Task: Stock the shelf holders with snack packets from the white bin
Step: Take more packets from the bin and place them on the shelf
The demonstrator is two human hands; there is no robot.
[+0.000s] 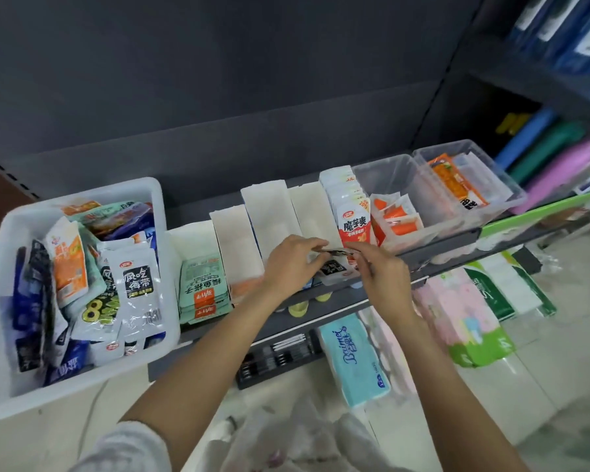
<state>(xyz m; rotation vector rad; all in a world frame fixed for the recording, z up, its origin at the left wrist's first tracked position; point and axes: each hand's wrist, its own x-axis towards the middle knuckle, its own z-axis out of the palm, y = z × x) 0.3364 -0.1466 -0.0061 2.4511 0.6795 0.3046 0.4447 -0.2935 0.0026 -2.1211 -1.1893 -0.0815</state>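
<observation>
The white bin [12,376] sits at the left end of the shelf, piled with mixed snack packets [135,284]. A row of white card holders [269,212] runs along the shelf. One holds green packets [201,287], another red-and-white packets [353,219]. My left hand [292,264] and my right hand [380,270] meet over the front of a middle holder. Both pinch the top edge of a white packet with a black label [332,269] that stands in that holder.
Two clear plastic tubs [487,212] with orange packets stand at the shelf's right end. Tissue packs [353,359] and pink and green packs [464,318] lie on the floor below. A dark shelf panel rises behind the holders.
</observation>
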